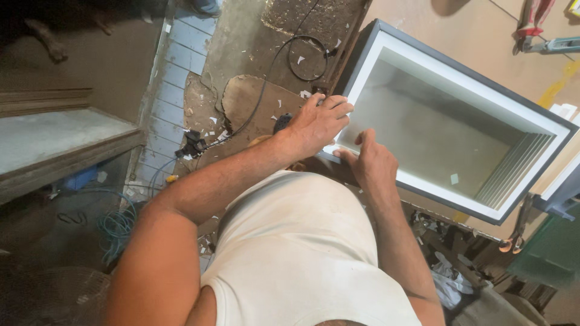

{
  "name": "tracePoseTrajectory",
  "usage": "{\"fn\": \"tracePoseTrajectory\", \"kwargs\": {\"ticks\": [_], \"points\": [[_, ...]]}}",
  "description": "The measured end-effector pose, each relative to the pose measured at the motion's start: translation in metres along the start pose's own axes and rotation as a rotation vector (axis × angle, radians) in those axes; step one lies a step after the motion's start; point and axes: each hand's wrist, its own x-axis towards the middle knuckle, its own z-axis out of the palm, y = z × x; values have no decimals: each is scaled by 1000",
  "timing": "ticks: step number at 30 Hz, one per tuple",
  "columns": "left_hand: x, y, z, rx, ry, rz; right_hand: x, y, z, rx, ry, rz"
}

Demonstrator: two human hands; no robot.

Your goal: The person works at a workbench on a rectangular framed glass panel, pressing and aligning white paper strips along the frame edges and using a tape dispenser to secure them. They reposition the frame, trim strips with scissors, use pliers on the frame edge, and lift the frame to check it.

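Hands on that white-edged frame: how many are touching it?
2. The left hand lies over the near corner of the frame, fingers on its white edge. The right hand rests beside it on the lower edge. No other hands show.

White-rimmed grey box (pixel 386 51); blue cable (pixel 118 226)

— What's the floor like?
— Bare concrete floor (pixel 248 42), stained and strewn with white paper scraps (pixel 302 60). A strip of grey tiles (pixel 175 72) runs along its left side, and a black cable (pixel 275 60) loops over it.

— And the furniture?
— A grey ledge (pixel 48 136) with a wooden edge on the left; blue cord (pixel 118 226) lies coiled below it. A tan board (pixel 483 36) fills the upper right corner, with a red-handled tool (pixel 530 24) near its top edge.

— Light?
— Dim, warm
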Motion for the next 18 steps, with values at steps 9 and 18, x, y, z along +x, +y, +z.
{"fn": "tracePoseTrajectory", "kwargs": {"ticks": [9, 18], "points": [[-3, 7, -3, -151, 7, -23, -47, 27, -17, 178, 94, 124], [11, 40, -10, -83, -147, -33, -120, 163, -48, 246, 359, 388]]}}
